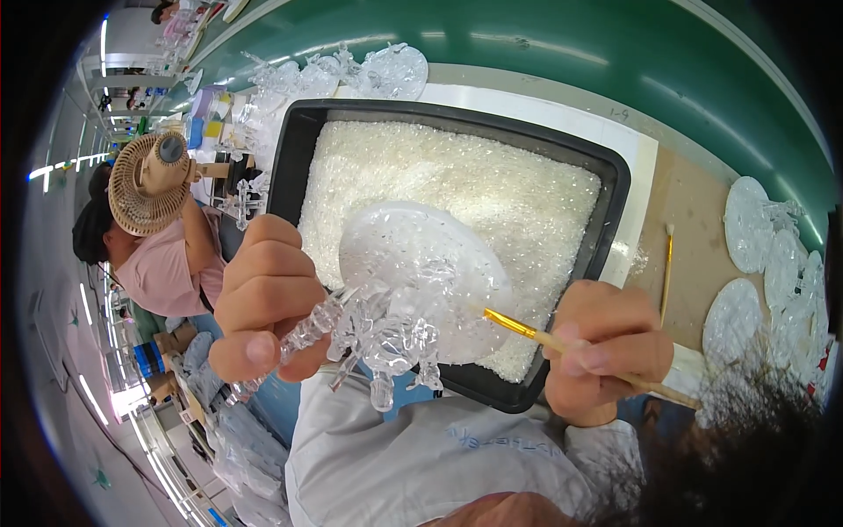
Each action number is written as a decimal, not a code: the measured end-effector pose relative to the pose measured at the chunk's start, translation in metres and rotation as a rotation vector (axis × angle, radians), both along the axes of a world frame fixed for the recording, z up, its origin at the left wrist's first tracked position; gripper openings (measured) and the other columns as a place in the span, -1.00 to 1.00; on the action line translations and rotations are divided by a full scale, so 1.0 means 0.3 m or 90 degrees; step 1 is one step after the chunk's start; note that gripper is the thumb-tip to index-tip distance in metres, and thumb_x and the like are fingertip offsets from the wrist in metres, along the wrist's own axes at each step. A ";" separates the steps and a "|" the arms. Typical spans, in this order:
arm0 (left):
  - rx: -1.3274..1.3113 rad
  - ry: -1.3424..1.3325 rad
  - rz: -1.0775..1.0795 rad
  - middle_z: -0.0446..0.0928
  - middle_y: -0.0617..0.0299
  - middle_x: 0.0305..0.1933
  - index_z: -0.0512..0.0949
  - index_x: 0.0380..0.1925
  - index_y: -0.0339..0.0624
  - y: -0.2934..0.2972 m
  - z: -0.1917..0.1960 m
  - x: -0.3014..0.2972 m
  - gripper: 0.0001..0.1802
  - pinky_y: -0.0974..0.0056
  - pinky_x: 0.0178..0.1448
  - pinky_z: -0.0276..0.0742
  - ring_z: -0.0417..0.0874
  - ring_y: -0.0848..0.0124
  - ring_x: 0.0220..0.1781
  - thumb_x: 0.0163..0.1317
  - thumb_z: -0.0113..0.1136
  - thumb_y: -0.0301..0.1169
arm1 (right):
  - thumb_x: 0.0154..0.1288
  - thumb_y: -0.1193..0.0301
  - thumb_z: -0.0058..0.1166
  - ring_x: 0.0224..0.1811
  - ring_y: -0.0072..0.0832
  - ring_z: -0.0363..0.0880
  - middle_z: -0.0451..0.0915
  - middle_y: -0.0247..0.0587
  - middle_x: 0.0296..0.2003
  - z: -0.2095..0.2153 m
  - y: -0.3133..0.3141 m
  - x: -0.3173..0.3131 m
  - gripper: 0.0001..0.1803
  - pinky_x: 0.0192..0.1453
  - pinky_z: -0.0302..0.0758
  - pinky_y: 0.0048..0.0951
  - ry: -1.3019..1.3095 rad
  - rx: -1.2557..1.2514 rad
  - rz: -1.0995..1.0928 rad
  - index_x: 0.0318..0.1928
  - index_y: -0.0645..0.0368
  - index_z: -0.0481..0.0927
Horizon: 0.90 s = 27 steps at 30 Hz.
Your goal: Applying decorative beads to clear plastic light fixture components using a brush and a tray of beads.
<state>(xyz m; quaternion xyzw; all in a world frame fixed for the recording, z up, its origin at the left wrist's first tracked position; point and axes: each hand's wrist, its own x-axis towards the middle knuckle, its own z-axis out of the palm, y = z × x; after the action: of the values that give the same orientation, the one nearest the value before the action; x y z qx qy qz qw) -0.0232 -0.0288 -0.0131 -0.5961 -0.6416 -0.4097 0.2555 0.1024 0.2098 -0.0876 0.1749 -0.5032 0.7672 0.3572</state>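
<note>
My left hand [268, 303] is closed around the ridged stem of a clear ornament [391, 338] with a round, frosted-looking disc [413, 237]. Several transparent knobs and prongs stick out from the disc toward me. In my right hand [606, 351] a thin paintbrush [518, 325] is pinched by its wooden handle, and its gold ferrule points left. The bristle tip is at the disc's right side; whether it touches cannot be told. Below the ornament lies a black tray [606, 228] filled with whitish, glittering flakes [457, 162].
Another paintbrush [668, 272] lies on brown board right of the tray. Clear disc ornaments stand at the far right [746, 224] and behind the tray [395, 72]. A green surface [544, 39] runs along the back. At left are a beige fan [145, 189] and a person in pink [162, 272].
</note>
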 end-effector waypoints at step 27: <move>0.015 -0.037 -0.059 0.41 0.24 -0.63 0.37 0.06 -0.09 0.041 0.001 -0.002 -0.63 0.22 -0.56 0.11 0.28 0.37 -0.67 0.51 0.10 -0.07 | 0.31 0.51 0.23 -0.53 -0.52 0.37 0.48 -0.20 -0.33 -0.023 0.002 0.019 -0.81 -0.49 0.32 -0.44 -0.064 0.074 -0.053 -0.21 0.05 0.45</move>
<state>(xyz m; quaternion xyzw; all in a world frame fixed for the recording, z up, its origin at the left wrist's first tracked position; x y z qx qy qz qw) -0.0238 -0.0166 -0.0127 -0.6101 -0.6152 -0.4460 0.2245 0.1082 0.2104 -0.0946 0.1353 -0.5711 0.7289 0.3525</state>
